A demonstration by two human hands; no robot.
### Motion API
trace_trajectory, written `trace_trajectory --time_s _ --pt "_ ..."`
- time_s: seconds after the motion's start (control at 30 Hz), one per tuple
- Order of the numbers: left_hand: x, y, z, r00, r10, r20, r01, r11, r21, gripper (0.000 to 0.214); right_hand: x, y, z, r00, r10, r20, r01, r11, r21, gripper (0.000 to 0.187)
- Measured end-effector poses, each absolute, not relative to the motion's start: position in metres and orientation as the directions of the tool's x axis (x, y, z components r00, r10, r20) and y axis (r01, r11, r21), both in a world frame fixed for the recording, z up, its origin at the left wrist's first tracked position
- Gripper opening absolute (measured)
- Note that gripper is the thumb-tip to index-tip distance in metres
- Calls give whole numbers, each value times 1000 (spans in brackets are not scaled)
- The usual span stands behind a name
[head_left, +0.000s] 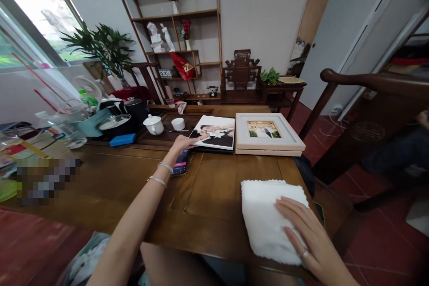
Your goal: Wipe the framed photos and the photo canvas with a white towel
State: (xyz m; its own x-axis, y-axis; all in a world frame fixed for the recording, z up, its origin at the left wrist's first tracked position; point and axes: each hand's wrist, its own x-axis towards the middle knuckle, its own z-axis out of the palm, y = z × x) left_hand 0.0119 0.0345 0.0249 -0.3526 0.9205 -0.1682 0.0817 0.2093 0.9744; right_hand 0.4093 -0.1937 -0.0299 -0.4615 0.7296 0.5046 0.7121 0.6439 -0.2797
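My left hand [184, 142] reaches forward to a photo album [216, 132] with a wedding picture on its white cover. Its fingers stretch over the album's left edge and rest on the cover; the thumb is hard to make out. Just below that hand lies a phone [180, 163] with a lit screen, partly covered by the wrist. Near the table's front edge, my right hand [300, 230] lies with fingers extended on a folded white cloth [259, 219]. To the right of the album is a stack of pale wooden picture frames [269, 149], the top one showing a couple's photo.
The wooden table [214, 205] also bears a white lidded teacup [153, 125], a small white cup [178, 124], a blue sponge-like block [122, 139] and a dark pot [115, 124]. Bottles crowd the left. A wooden chair [375, 82] stands at the right, with a person's arm partly visible beyond.
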Motion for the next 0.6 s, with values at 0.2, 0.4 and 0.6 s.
trace_trajectory --time_s 0.2,0.4,0.6 --pt "27 40 21 -365 888 -281 -279 184 942 25 409 -194 -29 -447 737 507 715 635 -292 47" --pt "15 11 43 -453 852 -262 -447 37 894 11 409 -194 -29 -459 728 509 709 645 -284 51" --pt "-21 -50 76 -642 749 -162 -389 -136 911 7 405 -199 -25 -502 654 567 698 693 -180 66"
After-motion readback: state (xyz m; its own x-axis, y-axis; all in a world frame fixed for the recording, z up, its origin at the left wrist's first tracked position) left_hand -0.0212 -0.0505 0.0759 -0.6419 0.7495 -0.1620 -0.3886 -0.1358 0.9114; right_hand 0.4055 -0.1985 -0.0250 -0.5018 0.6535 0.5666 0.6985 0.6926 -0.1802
